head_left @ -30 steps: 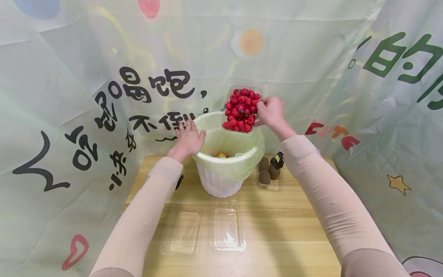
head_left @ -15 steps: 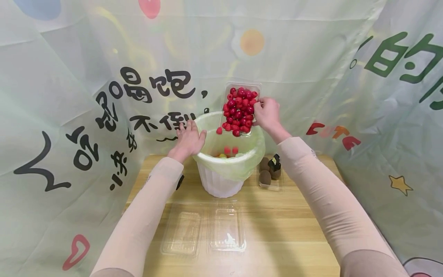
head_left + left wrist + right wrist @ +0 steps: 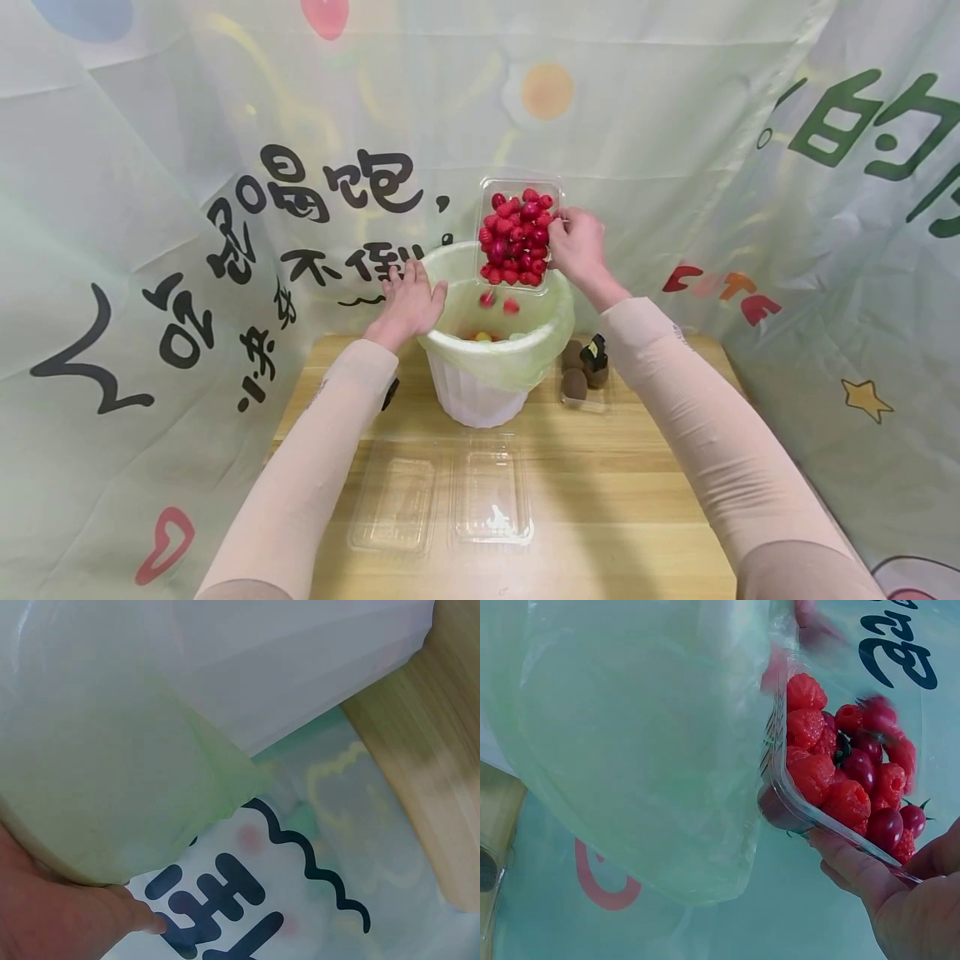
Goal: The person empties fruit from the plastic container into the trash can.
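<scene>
My right hand grips the right edge of a clear plastic box full of red raspberries and small cherry tomatoes. The box tilts toward the bin over its far side. Two red fruits are in the air just below its lower edge. A white bin with a pale green liner bag stands beneath, some yellow and red pieces visible inside. On the bin's left rim rests my left hand, fingers extended; in the left wrist view its fingers lie against the liner.
Two clear plastic trays lie on the wooden table in front of the bin. To the bin's right sits a clear box with several brown kiwi-like fruits. A printed cloth hangs behind and on both sides.
The box has shifted slightly left. Red fruits have begun dropping from its lower edge into the bin. My left hand has stayed on the rim.
</scene>
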A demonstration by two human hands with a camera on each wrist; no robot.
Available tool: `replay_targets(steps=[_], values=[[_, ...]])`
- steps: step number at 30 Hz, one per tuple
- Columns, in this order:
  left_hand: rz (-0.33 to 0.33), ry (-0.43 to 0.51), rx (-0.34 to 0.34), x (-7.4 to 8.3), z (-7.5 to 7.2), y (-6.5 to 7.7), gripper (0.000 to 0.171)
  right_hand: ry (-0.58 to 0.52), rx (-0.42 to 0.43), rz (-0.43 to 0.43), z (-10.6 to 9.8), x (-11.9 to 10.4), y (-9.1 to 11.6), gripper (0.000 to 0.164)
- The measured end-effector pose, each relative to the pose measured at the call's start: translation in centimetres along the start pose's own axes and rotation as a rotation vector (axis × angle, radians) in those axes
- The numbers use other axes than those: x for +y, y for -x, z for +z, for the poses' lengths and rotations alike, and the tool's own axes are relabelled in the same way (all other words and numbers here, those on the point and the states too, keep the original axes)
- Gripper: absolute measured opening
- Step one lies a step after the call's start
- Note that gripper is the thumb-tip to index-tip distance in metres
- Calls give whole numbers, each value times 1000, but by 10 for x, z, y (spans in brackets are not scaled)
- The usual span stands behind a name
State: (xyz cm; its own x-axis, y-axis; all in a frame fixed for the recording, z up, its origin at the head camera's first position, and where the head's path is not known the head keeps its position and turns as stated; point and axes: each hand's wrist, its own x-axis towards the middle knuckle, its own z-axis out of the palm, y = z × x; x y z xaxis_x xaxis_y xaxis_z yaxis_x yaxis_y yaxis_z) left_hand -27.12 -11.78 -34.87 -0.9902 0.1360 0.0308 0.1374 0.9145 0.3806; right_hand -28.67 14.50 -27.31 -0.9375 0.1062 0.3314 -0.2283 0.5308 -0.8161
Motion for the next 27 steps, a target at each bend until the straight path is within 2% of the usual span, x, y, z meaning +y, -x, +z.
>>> replay_targets(steps=[12, 19, 27], values=[[6, -9, 15, -1, 0, -1, 80, 52, 16, -12, 3, -1, -1, 41], [8, -6, 14, -1, 1, -1, 80, 102, 49, -47, 5, 0, -1, 42], [8, 7, 13, -3, 1, -2, 80, 102, 33, -49, 8, -2, 2, 45]])
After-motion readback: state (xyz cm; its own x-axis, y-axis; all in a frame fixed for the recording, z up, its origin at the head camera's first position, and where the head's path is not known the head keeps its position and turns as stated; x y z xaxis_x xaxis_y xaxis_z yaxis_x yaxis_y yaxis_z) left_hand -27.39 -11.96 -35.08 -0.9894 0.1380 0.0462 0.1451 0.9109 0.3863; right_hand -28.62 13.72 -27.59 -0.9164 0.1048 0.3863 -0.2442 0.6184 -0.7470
